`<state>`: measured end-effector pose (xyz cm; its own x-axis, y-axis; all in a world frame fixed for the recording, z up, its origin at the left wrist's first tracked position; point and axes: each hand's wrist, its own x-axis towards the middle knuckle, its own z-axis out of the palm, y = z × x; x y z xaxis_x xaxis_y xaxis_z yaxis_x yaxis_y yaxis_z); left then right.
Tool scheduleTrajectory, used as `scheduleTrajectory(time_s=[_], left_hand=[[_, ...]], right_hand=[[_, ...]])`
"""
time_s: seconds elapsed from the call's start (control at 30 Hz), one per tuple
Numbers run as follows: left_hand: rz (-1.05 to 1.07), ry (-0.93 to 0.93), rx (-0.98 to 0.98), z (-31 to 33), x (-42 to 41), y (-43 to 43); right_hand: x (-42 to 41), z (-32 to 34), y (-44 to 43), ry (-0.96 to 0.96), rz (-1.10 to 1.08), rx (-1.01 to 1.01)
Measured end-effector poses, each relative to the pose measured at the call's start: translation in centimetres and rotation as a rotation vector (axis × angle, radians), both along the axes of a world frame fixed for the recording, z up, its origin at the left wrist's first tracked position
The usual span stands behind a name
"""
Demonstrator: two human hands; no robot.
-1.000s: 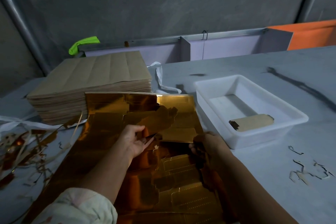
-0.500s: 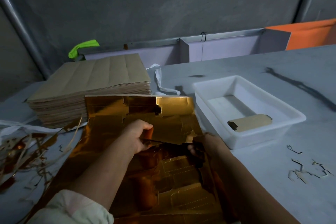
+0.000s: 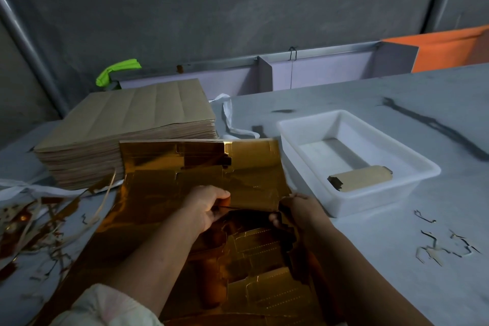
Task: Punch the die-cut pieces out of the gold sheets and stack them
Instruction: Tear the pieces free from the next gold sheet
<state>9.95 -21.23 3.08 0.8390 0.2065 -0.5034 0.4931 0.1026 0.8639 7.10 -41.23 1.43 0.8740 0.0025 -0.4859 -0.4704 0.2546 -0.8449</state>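
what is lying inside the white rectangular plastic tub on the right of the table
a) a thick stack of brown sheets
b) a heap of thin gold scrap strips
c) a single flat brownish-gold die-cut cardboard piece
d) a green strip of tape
C: one flat brownish-gold die-cut piece lies on the floor of the white plastic tub, and nothing else shows inside it.

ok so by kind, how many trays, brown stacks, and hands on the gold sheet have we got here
white rectangular plastic tray: 1
stack of flat brown card sheets: 1
hands with a grip on the shiny gold foil sheet: 2, left hand and right hand
total: 4
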Motion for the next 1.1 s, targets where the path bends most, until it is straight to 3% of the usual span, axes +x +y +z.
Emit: scheduleTrajectory(time_s=[0.23,0.5,1.1], left_hand=[[-0.075,-0.023,0.008,-0.1,-0.5,0.5],[-0.122,-0.008,-0.036,-1.1,-1.2,1.9],[-0.093,-0.007,-0.154,-1.9,-0.8,3.0]], right_hand=[[0.3,0.4,0.2,0.045,-0.012,-0.048],[0.7,-0.6,0.7,0.011,0.017,-0.293],[0.8,-0.2,0.6,-0.011,0.056,-0.389]])
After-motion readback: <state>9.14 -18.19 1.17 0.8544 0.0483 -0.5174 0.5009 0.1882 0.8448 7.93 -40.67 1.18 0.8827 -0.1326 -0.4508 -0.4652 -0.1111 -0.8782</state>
